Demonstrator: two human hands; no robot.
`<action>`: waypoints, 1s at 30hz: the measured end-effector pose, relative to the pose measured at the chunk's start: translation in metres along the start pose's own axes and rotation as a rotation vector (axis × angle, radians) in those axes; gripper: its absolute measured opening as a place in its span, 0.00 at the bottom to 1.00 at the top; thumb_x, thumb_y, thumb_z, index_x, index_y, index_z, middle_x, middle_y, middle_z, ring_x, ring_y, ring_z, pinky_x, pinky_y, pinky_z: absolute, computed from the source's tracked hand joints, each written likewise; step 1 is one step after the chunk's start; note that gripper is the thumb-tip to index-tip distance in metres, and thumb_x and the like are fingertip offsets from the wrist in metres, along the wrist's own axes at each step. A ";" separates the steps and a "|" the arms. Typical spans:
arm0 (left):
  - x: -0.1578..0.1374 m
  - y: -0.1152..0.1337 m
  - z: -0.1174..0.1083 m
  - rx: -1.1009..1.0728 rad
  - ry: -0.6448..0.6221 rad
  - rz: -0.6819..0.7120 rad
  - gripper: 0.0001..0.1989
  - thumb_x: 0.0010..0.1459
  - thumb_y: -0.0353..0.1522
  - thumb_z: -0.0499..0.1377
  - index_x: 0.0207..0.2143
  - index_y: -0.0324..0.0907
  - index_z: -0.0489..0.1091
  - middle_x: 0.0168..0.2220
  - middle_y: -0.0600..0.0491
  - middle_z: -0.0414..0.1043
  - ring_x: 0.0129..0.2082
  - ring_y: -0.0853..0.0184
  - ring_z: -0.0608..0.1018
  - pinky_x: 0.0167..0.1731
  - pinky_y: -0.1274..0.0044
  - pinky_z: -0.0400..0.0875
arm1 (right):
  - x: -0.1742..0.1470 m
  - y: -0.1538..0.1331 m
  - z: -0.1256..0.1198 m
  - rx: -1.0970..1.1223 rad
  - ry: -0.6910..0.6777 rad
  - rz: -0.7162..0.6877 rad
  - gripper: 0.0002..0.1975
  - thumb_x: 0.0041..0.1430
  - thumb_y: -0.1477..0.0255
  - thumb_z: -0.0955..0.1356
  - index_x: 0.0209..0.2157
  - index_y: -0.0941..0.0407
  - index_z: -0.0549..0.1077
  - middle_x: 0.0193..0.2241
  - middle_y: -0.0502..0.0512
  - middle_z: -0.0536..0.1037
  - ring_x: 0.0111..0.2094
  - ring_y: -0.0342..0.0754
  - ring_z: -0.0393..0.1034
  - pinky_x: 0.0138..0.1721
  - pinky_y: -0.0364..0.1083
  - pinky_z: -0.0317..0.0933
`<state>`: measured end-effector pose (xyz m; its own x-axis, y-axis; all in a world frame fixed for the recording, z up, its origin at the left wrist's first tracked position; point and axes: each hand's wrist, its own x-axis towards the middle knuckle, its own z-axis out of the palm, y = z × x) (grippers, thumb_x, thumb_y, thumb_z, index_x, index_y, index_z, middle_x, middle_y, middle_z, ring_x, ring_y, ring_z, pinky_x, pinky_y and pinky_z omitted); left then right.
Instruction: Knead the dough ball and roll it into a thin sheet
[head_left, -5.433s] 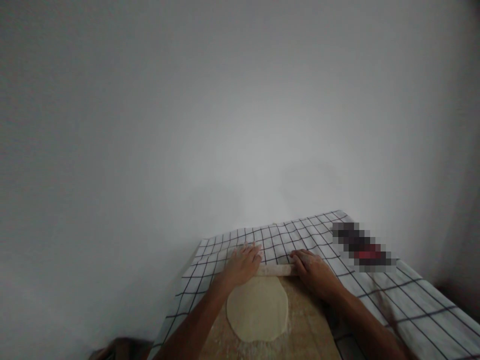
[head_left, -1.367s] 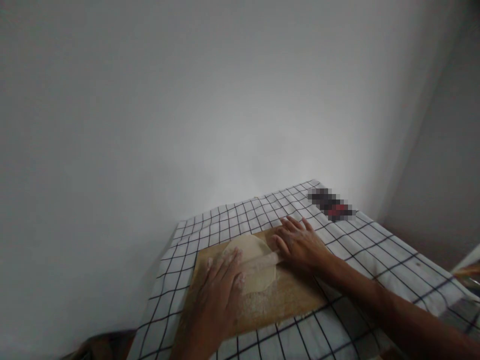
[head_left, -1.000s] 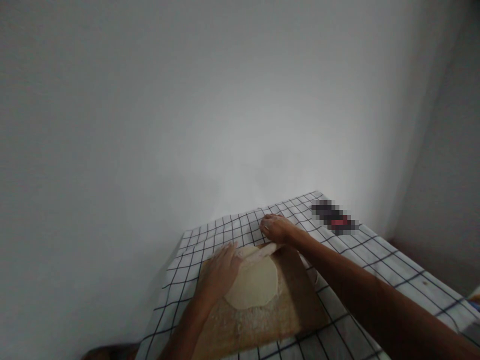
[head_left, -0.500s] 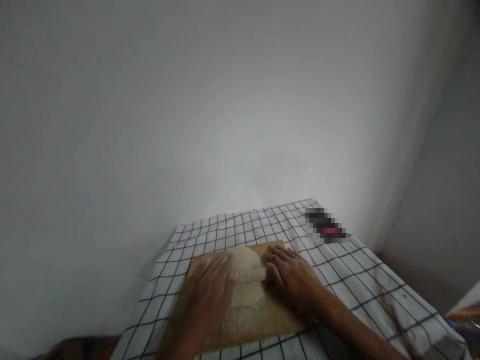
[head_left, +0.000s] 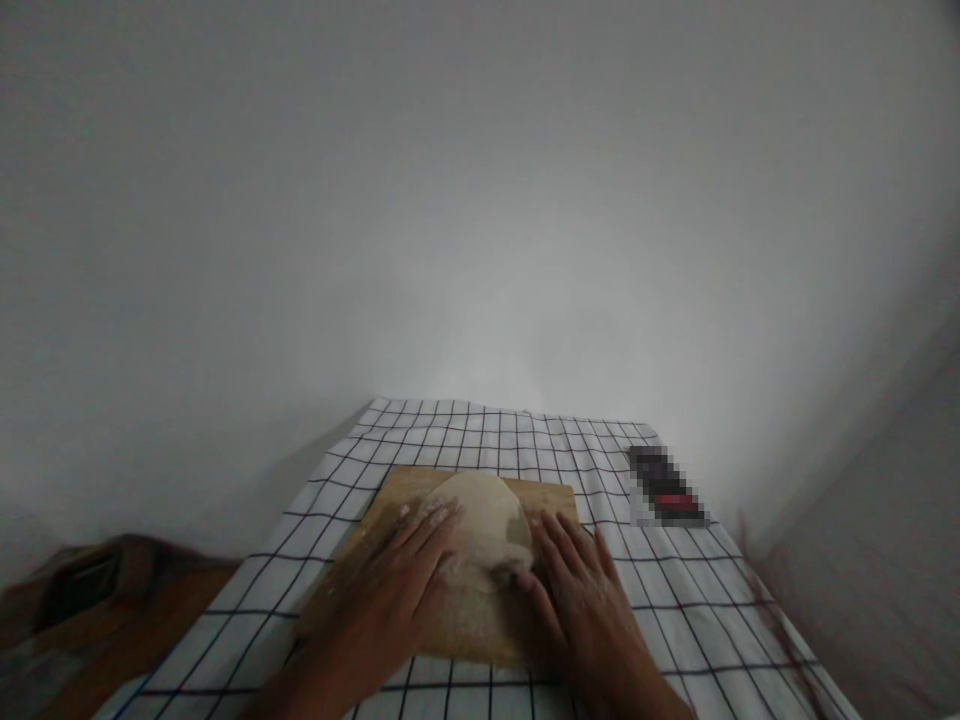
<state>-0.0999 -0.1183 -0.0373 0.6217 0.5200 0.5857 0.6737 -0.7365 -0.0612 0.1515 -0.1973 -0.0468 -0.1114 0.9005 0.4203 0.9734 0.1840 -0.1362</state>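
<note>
Two bare hands lie palms down with fingers stretched out and flour on the skin: the left hand [head_left: 409, 565] over the dough's left side, the right hand [head_left: 574, 575] at its right edge. Neither is curled into a clench; contact beneath the palms is hidden. Between them a pale, blurred rolling pin [head_left: 476, 573] crosses the near part of the dough [head_left: 484, 510], a thin, smooth sheet with a rounded far edge, lying on a flour-dusted wooden board [head_left: 551, 493]. Beneath spreads a white cloth [head_left: 465, 435] with dark grid lines; a pixelated dark-and-red item [head_left: 667, 485] sits far right. Five seconds ago the pin lay along the dough's far edge; now it is nearer.
</note>
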 end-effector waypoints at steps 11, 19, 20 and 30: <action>0.093 -0.041 0.055 -0.063 -0.199 -0.171 0.17 0.69 0.33 0.46 0.51 0.42 0.72 0.48 0.42 0.76 0.51 0.56 0.76 0.53 0.62 0.67 | 0.132 0.055 0.022 -0.043 -0.132 0.169 0.29 0.74 0.65 0.47 0.41 0.57 0.76 0.39 0.62 0.81 0.40 0.50 0.76 0.38 0.45 0.65; 0.125 -0.068 0.073 -0.048 -0.243 -0.276 0.17 0.69 0.34 0.46 0.41 0.39 0.74 0.36 0.44 0.77 0.37 0.59 0.80 0.38 0.70 0.72 | 0.169 0.068 0.030 -0.155 -0.192 0.060 0.16 0.70 0.71 0.57 0.42 0.58 0.75 0.38 0.61 0.80 0.40 0.49 0.74 0.39 0.45 0.64; 0.123 -0.066 0.072 -0.046 -0.236 -0.283 0.16 0.68 0.34 0.47 0.40 0.39 0.74 0.37 0.44 0.77 0.37 0.59 0.80 0.38 0.70 0.71 | 0.165 0.067 0.028 -0.161 -0.190 0.033 0.16 0.70 0.72 0.57 0.43 0.57 0.74 0.40 0.61 0.80 0.42 0.49 0.74 0.41 0.45 0.64; 0.074 -0.010 0.042 -0.002 -0.097 -0.264 0.20 0.66 0.30 0.47 0.57 0.36 0.67 0.58 0.40 0.70 0.60 0.54 0.68 0.61 0.58 0.58 | 0.088 0.052 0.008 -0.058 -0.099 -0.101 0.19 0.72 0.70 0.54 0.55 0.56 0.70 0.57 0.61 0.72 0.59 0.54 0.64 0.58 0.55 0.62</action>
<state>-0.0443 -0.0544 -0.0272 0.4599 0.7330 0.5012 0.8167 -0.5707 0.0852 0.1906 -0.1049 -0.0243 -0.2255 0.9137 0.3381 0.9659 0.2549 -0.0445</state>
